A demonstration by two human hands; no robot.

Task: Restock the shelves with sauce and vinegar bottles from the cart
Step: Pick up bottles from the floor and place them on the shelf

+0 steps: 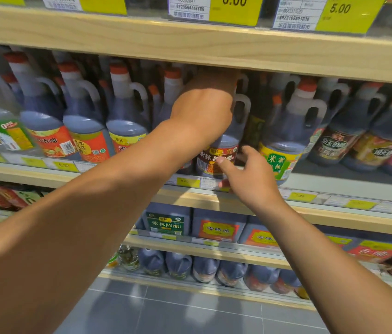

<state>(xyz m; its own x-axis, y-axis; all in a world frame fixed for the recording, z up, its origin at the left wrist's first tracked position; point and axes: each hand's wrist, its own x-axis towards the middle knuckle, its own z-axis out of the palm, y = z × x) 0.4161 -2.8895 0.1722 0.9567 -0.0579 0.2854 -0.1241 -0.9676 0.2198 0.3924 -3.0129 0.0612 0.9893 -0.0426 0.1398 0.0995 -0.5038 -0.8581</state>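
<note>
Left hand [202, 112] grips dark vinegar bottle [216, 157]; right hand [250, 179] touches its label.

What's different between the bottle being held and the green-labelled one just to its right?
The held bottle has a dark brown and red label; the green-labelled bottle has a green and yellow one. The left hand covers the held bottle's top and the right hand touches its label; the green-labelled bottle stands untouched, its red cap showing. Both hold dark liquid and have side handles.
</note>
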